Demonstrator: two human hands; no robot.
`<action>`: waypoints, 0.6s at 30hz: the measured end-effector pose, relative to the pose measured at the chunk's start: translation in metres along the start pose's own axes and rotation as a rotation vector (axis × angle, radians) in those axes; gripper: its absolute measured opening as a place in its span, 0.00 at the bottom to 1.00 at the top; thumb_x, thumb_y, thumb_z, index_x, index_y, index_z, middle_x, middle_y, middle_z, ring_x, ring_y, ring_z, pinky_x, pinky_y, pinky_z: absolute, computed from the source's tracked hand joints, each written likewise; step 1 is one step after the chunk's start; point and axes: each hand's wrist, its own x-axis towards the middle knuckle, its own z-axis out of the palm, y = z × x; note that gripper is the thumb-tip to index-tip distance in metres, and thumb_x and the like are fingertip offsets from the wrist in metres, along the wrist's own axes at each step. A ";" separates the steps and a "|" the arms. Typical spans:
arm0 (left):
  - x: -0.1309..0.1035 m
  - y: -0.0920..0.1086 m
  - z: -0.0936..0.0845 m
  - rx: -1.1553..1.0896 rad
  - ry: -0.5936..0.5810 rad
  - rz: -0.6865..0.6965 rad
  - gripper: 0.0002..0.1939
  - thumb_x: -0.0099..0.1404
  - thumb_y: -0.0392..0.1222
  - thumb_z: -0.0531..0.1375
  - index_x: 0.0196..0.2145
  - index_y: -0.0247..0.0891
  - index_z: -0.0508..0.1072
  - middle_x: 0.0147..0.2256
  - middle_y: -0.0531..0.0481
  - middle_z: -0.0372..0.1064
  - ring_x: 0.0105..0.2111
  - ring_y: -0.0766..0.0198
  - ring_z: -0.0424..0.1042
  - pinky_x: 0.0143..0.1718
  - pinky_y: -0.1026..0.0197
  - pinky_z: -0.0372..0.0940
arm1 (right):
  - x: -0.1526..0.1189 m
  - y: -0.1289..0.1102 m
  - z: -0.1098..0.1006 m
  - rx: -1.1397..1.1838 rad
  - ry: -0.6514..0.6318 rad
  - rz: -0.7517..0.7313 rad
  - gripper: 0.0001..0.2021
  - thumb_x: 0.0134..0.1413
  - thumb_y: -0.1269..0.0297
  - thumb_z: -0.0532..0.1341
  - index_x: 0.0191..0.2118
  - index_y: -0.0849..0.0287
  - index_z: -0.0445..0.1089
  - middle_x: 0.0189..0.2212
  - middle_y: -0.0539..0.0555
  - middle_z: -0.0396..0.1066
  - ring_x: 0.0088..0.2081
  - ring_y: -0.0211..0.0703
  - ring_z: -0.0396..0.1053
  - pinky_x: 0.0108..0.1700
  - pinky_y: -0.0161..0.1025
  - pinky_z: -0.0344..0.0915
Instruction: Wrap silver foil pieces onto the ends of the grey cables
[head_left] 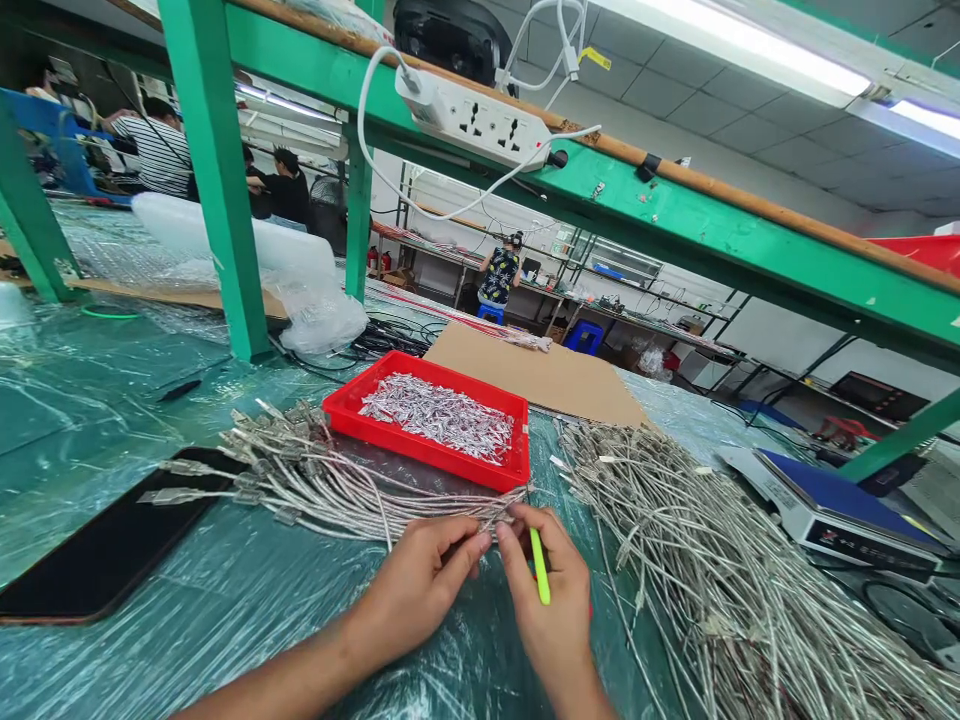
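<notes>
Left hand (426,578) and right hand (564,588) are seemingly pinching ends of silver braided cables (337,495), lower centre of frame; right is also tucking neon-yellow plastic stick (539,568) between fingers, likely freeing fingertips.

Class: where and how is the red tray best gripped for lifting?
The red tray is probably best gripped by its two short end walls, from left and right: raised rims offer holds, cables lie along its near side, and the silvery pieces inside call for level support.
</notes>
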 end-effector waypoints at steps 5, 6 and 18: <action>-0.002 -0.002 0.002 0.091 -0.010 0.020 0.19 0.70 0.50 0.50 0.25 0.39 0.68 0.23 0.53 0.64 0.25 0.63 0.63 0.27 0.65 0.54 | 0.002 -0.003 0.001 0.049 -0.056 0.080 0.07 0.59 0.62 0.60 0.32 0.58 0.70 0.28 0.51 0.67 0.31 0.41 0.65 0.35 0.35 0.62; -0.002 -0.003 0.002 0.116 -0.013 0.024 0.19 0.70 0.50 0.50 0.25 0.39 0.67 0.23 0.53 0.64 0.25 0.63 0.62 0.27 0.65 0.53 | 0.002 -0.003 0.002 0.083 -0.059 0.099 0.08 0.59 0.61 0.60 0.31 0.58 0.70 0.27 0.50 0.67 0.30 0.40 0.64 0.34 0.35 0.62; 0.000 0.001 -0.001 0.079 -0.059 -0.002 0.20 0.70 0.50 0.50 0.25 0.38 0.68 0.22 0.54 0.63 0.24 0.64 0.61 0.26 0.65 0.52 | 0.004 0.005 -0.002 0.201 -0.178 0.233 0.15 0.59 0.54 0.59 0.27 0.59 0.65 0.20 0.46 0.60 0.23 0.35 0.57 0.27 0.32 0.56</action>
